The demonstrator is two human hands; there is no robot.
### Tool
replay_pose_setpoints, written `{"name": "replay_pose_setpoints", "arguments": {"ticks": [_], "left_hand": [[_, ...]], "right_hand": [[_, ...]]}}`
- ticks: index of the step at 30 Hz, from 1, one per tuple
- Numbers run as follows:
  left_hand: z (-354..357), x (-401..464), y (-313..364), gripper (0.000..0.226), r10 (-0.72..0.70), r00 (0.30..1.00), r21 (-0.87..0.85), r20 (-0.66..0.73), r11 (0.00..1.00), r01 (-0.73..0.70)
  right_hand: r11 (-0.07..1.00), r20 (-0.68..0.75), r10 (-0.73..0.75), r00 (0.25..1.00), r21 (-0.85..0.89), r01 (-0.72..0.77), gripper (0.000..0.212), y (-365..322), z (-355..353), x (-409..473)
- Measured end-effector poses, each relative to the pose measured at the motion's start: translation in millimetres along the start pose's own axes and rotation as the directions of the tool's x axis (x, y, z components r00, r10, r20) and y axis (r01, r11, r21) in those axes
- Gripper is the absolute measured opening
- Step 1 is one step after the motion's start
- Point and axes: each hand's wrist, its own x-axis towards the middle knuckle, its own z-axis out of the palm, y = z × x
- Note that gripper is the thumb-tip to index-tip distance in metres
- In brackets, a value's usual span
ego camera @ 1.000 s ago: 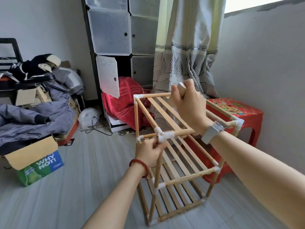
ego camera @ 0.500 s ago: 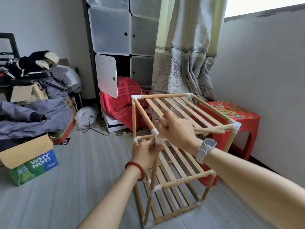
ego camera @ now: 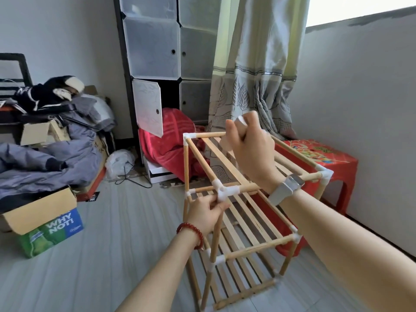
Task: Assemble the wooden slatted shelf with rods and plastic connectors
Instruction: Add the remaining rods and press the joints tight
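Your right hand (ego camera: 249, 149) is raised over the far end of the shelf's (ego camera: 236, 199) top frame, fingers (ego camera: 234, 129) curled round a small white connector (ego camera: 241, 120) that pokes out above the fist. Your left hand (ego camera: 206, 212) is lower and nearer you, its fingers pinching the near front post (ego camera: 215, 235) just under the white corner joint (ego camera: 221, 192).

From the right fist, the spot that matters lies straight below, toward 6 o'clock: the far top rail (ego camera: 210, 134) runs 9 to 3 o'clock, from the far-left joint (ego camera: 188, 138) across and behind your hand. Whether the far-right end of that rail already carries a joint is hidden by the fist. The top slats (ego camera: 222, 158) and side rail (ego camera: 201, 162) run their long way from the far-left joint down toward 5 o'clock, ending at the joint above your left hand.

The right hand is clearly the nearer one to the far corner; the left is well apart from it and looks better kept as the brace. My guess is the connector wants pressing down onto a rod end at that far corner, so line it up with the post's upright axis before you push, or the frame may rack toward the red stool (ego camera: 315, 158) at 3 o'clock.
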Motion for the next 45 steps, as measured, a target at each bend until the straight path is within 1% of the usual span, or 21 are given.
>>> {"name": "replay_pose_setpoints", "arguments": {"ticks": [1, 3, 5, 7, 8, 10, 12, 14, 17, 19, 22, 23, 25, 27, 28, 30, 33, 36, 40, 43, 45], "left_hand": [[0.6, 0.5, 0.6, 0.006, -0.011, 1.000, 0.005, -0.006, 1.000, 0.011], [0.0, 3.0, -1.3, 0.013, -0.049, 0.999, 0.013, -0.010, 0.999, 0.049], [-7.9, 5.0, -5.7, 0.014, -0.073, 0.995, 0.065, 0.063, 0.996, 0.069], [-23.2, 11.5, -11.5, 0.013, -0.093, 0.980, 0.227, 0.175, 0.972, 0.052], [-32.1, 16.1, -14.7, 0.025, -0.113, 0.972, 0.318, 0.208, 0.947, 0.042], [-50.5, 29.3, -18.8, 0.067, -0.120, 0.980, 0.491, 0.158, 0.871, 0.027], [-63.0, 45.1, -11.7, 0.088, -0.006, 0.995, 0.588, 0.103, 0.807, -0.056], [-66.7, 61.3, -0.3, 0.082, 0.103, 0.973, 0.687, 0.208, 0.693, -0.220], [-66.3, 83.4, 16.8, 0.054, 0.110, 0.913, 0.764, 0.392, 0.513, -0.390], [-66.9, 94.0, 22.2, 0.041, 0.152, 0.888, 0.788, 0.434, 0.414, -0.456], [-70.8, 100.0, 21.6, 0.033, 0.228, 0.849, 0.809, 0.476, 0.265, -0.525], [-70.5, 96.4, 21.1, 0.031, 0.290, 0.816, 0.795, 0.500, 0.219, -0.565], [-71.1, 89.4, 19.2, 0.026, 0.450, 0.708, 0.764, 0.544, 0.083, -0.640], [-68.1, 80.2, 14.2, 0.027, 0.547, 0.623, 0.744, 0.558, 0.003, -0.668], [-65.2, 75.8, 13.6, 0.027, 0.570, 0.610, 0.742, 0.550, 0.001, -0.670], [-54.6, 62.4, 15.1, 0.035, 0.563, 0.655, 0.765, 0.503, 0.063, -0.641], [-28.6, 49.8, 30.0, 0.038, 0.419, 0.844, 0.859, 0.334, 0.232, -0.455], [1.0, 50.4, 41.7, 0.037, 0.285, 0.943, 0.921, 0.173, 0.292, -0.258], [25.4, 64.6, 45.5, 0.020, 0.211, 0.976, 0.901, 0.046, 0.412, -0.132], [37.1, 74.5, 57.3, 0.034, 0.149, 0.988, 0.873, -0.033, 0.485, -0.044], [42.0, 82.6, 64.3, 0.041, 0.113, 0.992, 0.785, -0.057, 0.619, -0.026]], "right_hand": [[0.997, 0.065, -0.012, 0.998, -0.072, 0.017, 0.028, 4.8, 5.9, -14.8], [0.982, 0.295, 0.080, 0.952, -0.186, -0.025, 0.030, 15.0, 15.2, -41.9], [0.975, 0.355, 0.152, 0.922, -0.206, -0.081, 0.032, 31.1, 16.9, -43.0], [0.981, 0.359, 0.171, 0.917, -0.151, -0.124, 0.032, 35.0, 11.6, -34.0], [0.979, 0.352, 0.197, 0.915, -0.112, -0.168, 0.032, 34.3, 8.4, -32.6], [0.966, 0.342, 0.257, 0.904, -0.082, -0.244, 0.034, 38.7, 6.3, -34.5], [0.953, 0.350, 0.301, 0.887, -0.085, -0.290, 0.035, 43.1, 6.3, -37.0], [0.942, 0.352, 0.332, 0.875, -0.075, -0.327, 0.033, 43.9, 6.0, -32.3], [0.937, 0.403, 0.343, 0.849, -0.079, -0.341, 0.033, 45.9, 8.7, -23.4], [0.935, 0.416, 0.347, 0.840, -0.082, -0.345, 0.034, 48.0, 7.9, -20.3], [0.909, 0.390, 0.383, 0.837, 0.004, -0.418, 0.035, 55.6, 7.4, -18.1], [0.893, 0.388, 0.396, 0.833, 0.049, -0.447, 0.038, 57.5, 6.4, -17.6], [0.875, 0.393, 0.396, 0.830, 0.113, -0.471, 0.046, 61.6, 6.1, -16.0], [0.881, 0.389, 0.389, 0.835, 0.108, -0.460, 0.043, 66.1, 5.4, -14.4], [0.885, 0.378, 0.390, 0.839, 0.100, -0.456, 0.038, 68.4, 3.9, -12.2], [0.888, 0.344, 0.397, 0.851, 0.091, -0.451, 0.034, 70.2, -1.0, -9.0], [0.888, 0.295, 0.416, 0.860, 0.070, -0.454, 0.036, 73.4, -6.9, -5.7], [0.870, 0.259, 0.451, 0.854, 0.085, -0.486, 0.051, 76.3, -10.9, -10.9], [0.856, 0.189, 0.484, 0.854, 0.100, -0.507, 0.039, 83.5, -19.1, -16.7], [0.852, 0.126, 0.492, 0.861, 0.133, -0.507, 0.036, 86.9, -25.6, -17.9], [0.844, 0.105, 0.500, 0.860, 0.163, -0.511, 0.038, 89.8, -28.8, -16.5]]}}
